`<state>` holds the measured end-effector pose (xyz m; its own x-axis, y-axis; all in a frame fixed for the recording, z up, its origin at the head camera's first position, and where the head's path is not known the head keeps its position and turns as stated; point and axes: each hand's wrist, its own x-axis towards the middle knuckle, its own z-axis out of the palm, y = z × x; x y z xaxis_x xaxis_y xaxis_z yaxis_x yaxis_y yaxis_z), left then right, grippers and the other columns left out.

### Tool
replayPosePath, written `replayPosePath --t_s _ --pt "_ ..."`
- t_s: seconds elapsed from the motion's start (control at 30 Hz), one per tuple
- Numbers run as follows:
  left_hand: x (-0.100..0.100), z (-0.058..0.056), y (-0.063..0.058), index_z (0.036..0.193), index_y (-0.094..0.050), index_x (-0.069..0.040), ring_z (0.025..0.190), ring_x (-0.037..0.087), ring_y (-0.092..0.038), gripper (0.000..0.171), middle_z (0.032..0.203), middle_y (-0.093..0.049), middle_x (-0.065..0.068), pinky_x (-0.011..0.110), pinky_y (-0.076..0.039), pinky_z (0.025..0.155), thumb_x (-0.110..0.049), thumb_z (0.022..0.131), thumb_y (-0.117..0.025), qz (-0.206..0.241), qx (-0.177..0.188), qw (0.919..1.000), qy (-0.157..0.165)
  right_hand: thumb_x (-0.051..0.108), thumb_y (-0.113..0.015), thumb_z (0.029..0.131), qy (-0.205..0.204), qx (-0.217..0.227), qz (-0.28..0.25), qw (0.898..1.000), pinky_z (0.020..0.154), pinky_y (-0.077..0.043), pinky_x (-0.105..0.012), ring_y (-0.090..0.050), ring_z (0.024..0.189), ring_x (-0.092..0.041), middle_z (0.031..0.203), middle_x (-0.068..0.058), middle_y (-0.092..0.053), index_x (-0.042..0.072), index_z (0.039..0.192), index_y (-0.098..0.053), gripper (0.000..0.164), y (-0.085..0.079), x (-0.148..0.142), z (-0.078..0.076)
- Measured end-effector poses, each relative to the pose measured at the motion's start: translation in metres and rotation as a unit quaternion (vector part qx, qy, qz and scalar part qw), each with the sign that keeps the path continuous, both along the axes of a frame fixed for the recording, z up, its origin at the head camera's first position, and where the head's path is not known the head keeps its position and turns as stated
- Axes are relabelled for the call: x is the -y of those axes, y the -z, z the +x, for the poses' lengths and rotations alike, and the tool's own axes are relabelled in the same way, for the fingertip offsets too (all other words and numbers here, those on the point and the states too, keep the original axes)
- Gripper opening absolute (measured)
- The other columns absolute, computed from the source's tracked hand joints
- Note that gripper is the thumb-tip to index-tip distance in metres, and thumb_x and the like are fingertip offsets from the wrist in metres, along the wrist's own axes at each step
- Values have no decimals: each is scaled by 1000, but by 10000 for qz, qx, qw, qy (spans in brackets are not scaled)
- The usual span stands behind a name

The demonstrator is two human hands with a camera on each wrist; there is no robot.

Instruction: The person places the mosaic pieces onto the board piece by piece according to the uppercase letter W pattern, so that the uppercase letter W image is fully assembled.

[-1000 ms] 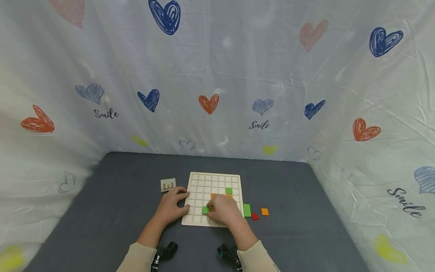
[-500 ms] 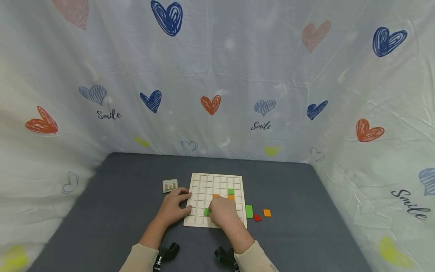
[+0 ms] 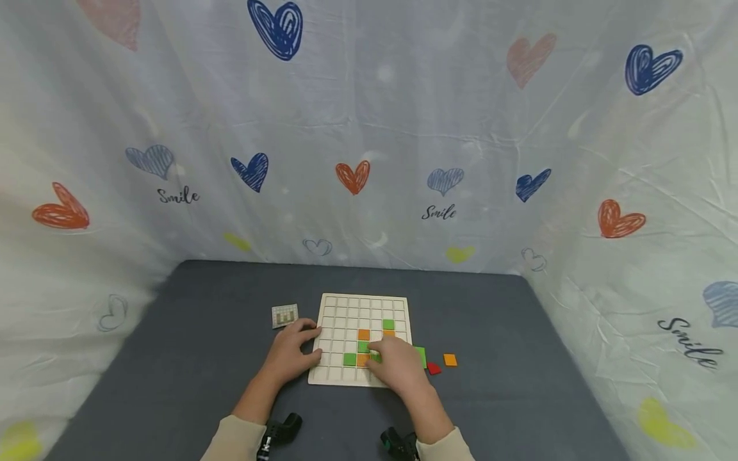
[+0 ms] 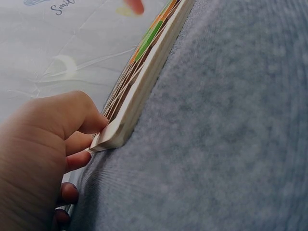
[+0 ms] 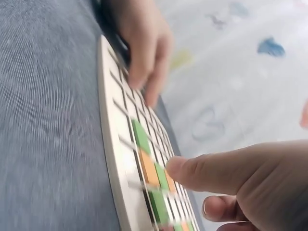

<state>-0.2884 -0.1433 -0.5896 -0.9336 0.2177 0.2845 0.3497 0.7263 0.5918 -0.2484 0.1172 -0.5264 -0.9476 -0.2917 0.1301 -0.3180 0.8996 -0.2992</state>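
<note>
The wooden board (image 3: 340,314) lay flat on the dark worktop (image 3: 230,358). The left hand (image 3: 288,354) was at its left edge, with the thumb and first finger spread apart and both touching the wood. The right hand (image 3: 401,366) was low over the lower right part, its thumb and first finger a bit apart, with no tile to be seen pinched between them.

One row had a green tile (image 3: 350,359), next to it an orange tile (image 3: 362,360), and then a bit of another green one peeping out by the right thumb. The right hand hid some squares, so I could not tell if every tile there sat flat.

The tiles were close together, so a sideways drag of the right thumb could have tipped a neighbour out of its square. If the left hand had pushed too hard or let go, the board might have slid and shaken the tiles loose. On the right, the big green piece (image 3: 421,356) lay near the board and just beside a little red piece (image 3: 434,368), so a careless wrist might have knocked both away
</note>
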Motion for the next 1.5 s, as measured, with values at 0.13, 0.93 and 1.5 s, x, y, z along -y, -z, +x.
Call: replayPosePath --t_s 0.13,0.93,1.5 --pt "3 1 0 133 -75 -9 120 33 -62 47 131 -64 8 60 -49 100 -22 88 -78 -19 -100 9999 -24 26 -86 86 627 60 -404 9972 51 -41 -26 -51 64 -10 86 2 -66 15 112 -84 29 2 -18 9" --pt "2 1 0 132 -75 -8 124 34 -60 45 132 -63 9 61 -47 103 -21 89 -77 23 -33 10000 58 20 -88 80 2574 791 -610 9611 68 -57 -45 -66 81 -26 100 -13 -68 2 108 -75 36 11 -95 30" --pt "1 0 -2 133 -75 -8 123 34 -60 45 132 -63 9 59 -49 101 -21 89 -77 33 34 10000 60 17 -86 78 2493 351 -940 9632 66 -55 -44 -64 77 -21 87 -3 -66 4 99 -78 25 10 -105 30"
